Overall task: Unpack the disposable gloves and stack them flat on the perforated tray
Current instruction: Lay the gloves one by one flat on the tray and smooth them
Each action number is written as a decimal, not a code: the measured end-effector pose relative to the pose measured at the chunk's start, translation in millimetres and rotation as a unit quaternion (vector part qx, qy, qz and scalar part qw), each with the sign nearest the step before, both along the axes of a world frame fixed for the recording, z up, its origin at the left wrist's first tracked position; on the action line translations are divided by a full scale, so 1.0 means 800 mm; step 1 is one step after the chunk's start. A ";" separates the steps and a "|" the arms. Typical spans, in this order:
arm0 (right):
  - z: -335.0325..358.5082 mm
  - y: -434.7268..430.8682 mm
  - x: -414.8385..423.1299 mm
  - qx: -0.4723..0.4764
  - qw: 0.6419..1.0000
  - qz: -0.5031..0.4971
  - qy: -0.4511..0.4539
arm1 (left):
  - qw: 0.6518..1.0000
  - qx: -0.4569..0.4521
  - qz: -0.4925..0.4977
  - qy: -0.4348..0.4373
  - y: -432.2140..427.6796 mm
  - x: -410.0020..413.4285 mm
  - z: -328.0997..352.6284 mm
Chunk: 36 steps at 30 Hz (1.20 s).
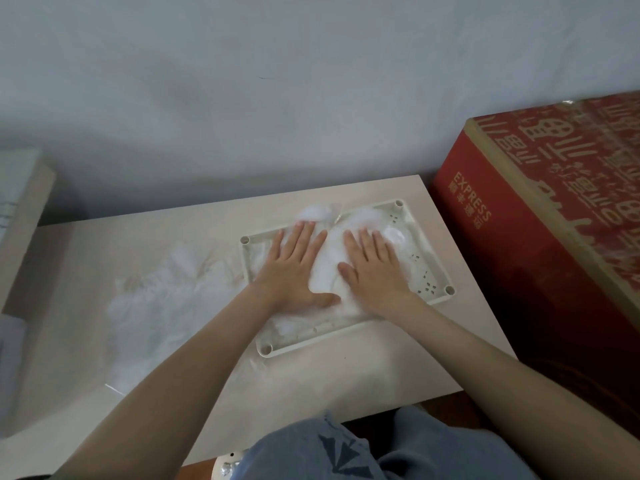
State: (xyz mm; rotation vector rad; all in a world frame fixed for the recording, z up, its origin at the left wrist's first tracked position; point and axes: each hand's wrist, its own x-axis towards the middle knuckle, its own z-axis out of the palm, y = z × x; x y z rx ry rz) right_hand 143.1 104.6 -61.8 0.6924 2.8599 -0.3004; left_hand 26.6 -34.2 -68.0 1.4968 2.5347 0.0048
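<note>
The bench [346, 375] carries the whole job. On it the tray [426, 275] lies directly under the fingers, and on the tray sits the stack of gloves [327, 271], which spills a little past the far rim beyond the fingertips. The left hand [294, 268] and right hand [372, 268] lie side by side on the stack, palms down. All the fingers [304, 237] are straight and spread, gripping nothing, only pressing.

The step in hand looks like flattening the stack. To do it well, pressure should probably go down and outward from between the thumbs toward the fingertips, so trapped air leaves at the edges instead of puffing up a fold. Slow, even weight seems wiser than rubbing, since thin film is likely to slide and drag the layers askew. The puffed bits beyond the fingertips likely need tucking inside the rim. More gloves wait in a loose pile [166, 289] well to the left of the left fingers, so the task appears only partly done.

To the right of the right fingers, the red box [554, 237] is printed cardboard under glossy wrap. The bench is pale, matt wood-grain board with square edges. The loose pile is thin, cloudy, see-through film, wrinkled and shapeless. The tray is cream hard plastic, rectangular, with a raised rim, a round socket at each corner and small clusters of holes in its floor. The stacked gloves look whiter where the layers overlap, soft and crinkled.
</note>
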 end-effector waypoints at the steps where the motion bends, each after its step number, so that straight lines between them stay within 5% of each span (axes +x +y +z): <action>1: -0.002 0.007 0.002 0.006 1.000 -0.004 -0.001 | 1.000 -0.006 -0.005 -0.001 0.000 -0.002 -0.001; 9: -0.006 0.025 0.007 0.023 1.000 -0.008 0.005 | 1.000 -0.009 -0.023 0.004 0.001 -0.003 -0.003; 19: 0.040 0.007 0.000 0.099 0.989 -0.022 0.106 | 0.966 0.241 -0.021 0.086 -0.009 -0.002 0.027; 24: 0.069 -0.004 0.000 0.086 0.989 0.041 0.111 | 0.952 0.286 0.063 0.083 -0.043 -0.002 0.055; 28: 0.091 -0.022 -0.004 0.055 0.991 0.082 0.089 | 0.953 0.248 0.169 0.039 -0.099 -0.004 0.067; 33: 0.123 -0.060 -0.009 -0.032 0.989 0.142 0.006 | 0.964 0.076 0.255 -0.019 -0.179 0.004 0.061; 36: 0.143 -0.087 -0.008 -0.054 0.983 0.174 -0.016 | 0.957 0.074 0.279 -0.039 -0.212 0.013 0.058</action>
